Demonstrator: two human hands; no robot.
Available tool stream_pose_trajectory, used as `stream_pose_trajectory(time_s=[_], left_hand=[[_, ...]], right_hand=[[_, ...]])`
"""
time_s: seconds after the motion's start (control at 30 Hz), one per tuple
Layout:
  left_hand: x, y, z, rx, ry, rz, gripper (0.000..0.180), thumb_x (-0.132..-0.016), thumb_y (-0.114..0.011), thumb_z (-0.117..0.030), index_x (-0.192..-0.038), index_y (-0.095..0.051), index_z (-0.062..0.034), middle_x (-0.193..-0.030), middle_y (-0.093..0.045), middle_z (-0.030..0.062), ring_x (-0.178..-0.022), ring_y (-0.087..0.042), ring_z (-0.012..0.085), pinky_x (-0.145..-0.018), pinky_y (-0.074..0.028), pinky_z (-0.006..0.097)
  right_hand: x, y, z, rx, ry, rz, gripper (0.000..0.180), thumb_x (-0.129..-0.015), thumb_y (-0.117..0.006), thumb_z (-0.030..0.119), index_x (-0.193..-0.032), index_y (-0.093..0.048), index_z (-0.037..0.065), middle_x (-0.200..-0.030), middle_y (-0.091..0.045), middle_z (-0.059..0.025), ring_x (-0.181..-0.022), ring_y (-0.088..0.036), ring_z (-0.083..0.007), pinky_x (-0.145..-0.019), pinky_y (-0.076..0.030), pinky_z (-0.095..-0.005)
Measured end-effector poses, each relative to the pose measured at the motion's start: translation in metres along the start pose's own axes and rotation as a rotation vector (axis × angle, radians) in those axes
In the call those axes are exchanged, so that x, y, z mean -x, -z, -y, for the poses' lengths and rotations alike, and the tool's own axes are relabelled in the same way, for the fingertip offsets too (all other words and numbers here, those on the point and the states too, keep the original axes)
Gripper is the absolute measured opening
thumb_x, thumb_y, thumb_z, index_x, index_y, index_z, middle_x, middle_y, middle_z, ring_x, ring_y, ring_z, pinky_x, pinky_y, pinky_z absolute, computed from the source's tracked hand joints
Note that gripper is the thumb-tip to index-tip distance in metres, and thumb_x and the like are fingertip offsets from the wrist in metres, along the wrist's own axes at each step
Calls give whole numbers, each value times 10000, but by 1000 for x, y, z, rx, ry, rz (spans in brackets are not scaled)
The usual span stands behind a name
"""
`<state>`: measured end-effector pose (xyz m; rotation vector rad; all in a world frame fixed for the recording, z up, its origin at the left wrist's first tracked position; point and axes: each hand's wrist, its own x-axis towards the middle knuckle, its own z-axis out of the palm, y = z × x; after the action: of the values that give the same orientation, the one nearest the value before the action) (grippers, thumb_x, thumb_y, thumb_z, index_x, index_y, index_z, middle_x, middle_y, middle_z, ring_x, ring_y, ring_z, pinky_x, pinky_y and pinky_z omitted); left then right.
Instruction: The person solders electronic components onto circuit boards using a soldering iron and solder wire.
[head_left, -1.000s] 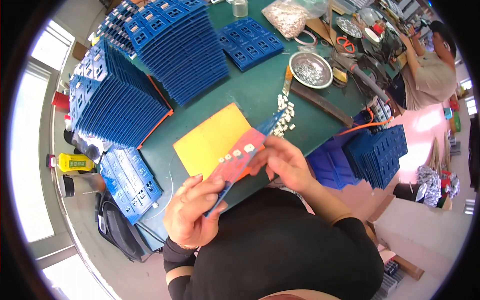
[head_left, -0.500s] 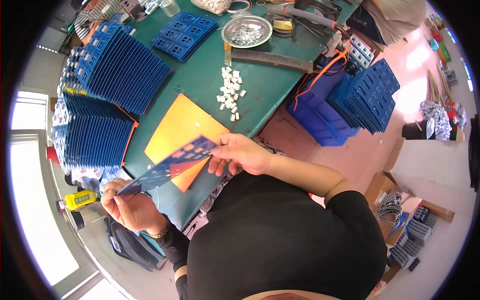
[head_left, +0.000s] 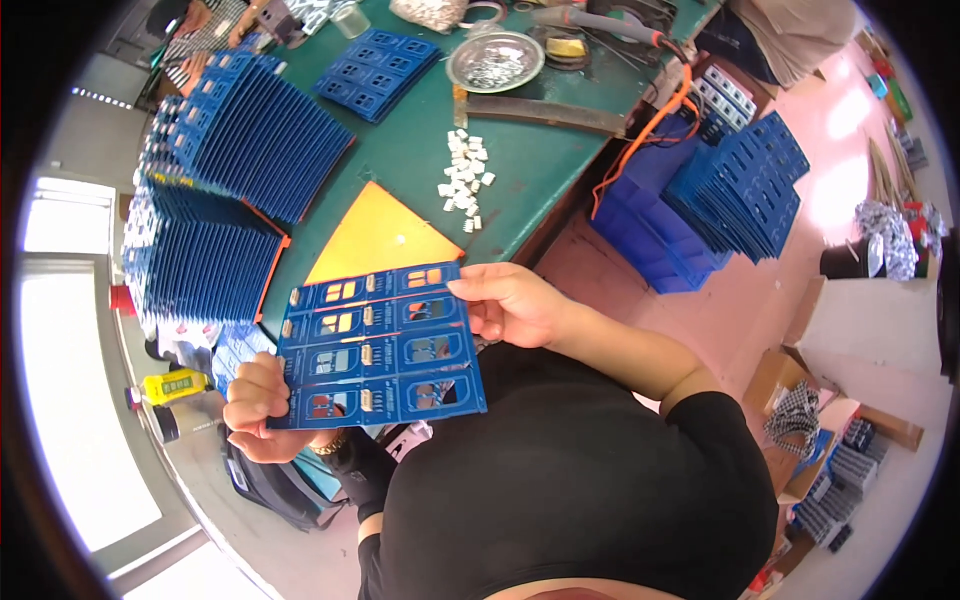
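A blue circuit board panel (head_left: pixel 390 335) with rectangular cut-outs and several small white connectors is held up in front of me, its broad face showing. My left hand (head_left: pixel 262 405) is closed on its left edge, with the fingers curled. At the upper right corner my right hand (head_left: pixel 515 305) grips it between thumb and fingers. Behind the panel an orange sheet (head_left: pixel 385 235) lies on the green table, partly hidden. Beyond it is a loose heap of small white connectors (head_left: pixel 466 180).
Tall rows of blue panels (head_left: pixel 270 135) stand at the left, with a flat pile of panels (head_left: pixel 378 72) behind. A metal bowl (head_left: pixel 460 68) and a soldering iron (head_left: pixel 600 25) sit at the back. A blue bin (head_left: pixel 650 240) with more panels (head_left: pixel 745 190) stands at the right.
The panel has turned from nearly edge-on to face-on, showing the white connectors along it. My left hand has moved slightly right, and both hands keep their hold.
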<state>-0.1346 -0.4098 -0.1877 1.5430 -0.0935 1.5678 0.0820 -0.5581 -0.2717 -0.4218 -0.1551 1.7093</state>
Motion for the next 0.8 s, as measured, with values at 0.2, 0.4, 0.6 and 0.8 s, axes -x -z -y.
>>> stream_pose_trajectory(time_s=[0.2, 0.4, 0.6, 0.8], left_hand=[[-13, 3, 14, -24, -17, 22, 542, -926, -385, -572, -832, -564, -69, -762, -438, 41, -705, -397, 194, -657, -352, 363], [7, 44, 21, -59, 217, -326, 448, -994, -331, -372, -880, -601, -32, -881, -530, 99, -853, -494, 256, -848, -394, 385], [35, 29, 32, -192, 533, -539, 398, -988, -358, -280, -712, -487, -24, -818, -509, 101, -809, -487, 231, -783, -391, 347], [44, 21, 41, -339, 562, -385, 321, -970, -432, -153, -749, -565, 38, -810, -565, 116, -783, -520, 181, -713, -393, 285]], right_hand=[[-5, -1, 40, 330, 67, -100, 223, -854, -662, 139, -1025, -620, 4, -859, -691, -77, -563, -632, -114, -486, -489, -202], [-6, -8, 117, 593, 747, -329, 189, -880, -635, 103, -1047, -616, 17, -815, -681, -69, -537, -631, -127, -475, -483, -209], [-97, -15, 184, 620, 993, -400, 138, -902, -623, 85, -1018, -579, 25, -740, -580, -10, -456, -424, -52, -389, -298, -203], [-229, 11, 219, 637, 793, -610, 92, -862, -625, 42, -857, -536, 19, -683, -571, -58, -457, -462, -109, -371, -310, -259]])
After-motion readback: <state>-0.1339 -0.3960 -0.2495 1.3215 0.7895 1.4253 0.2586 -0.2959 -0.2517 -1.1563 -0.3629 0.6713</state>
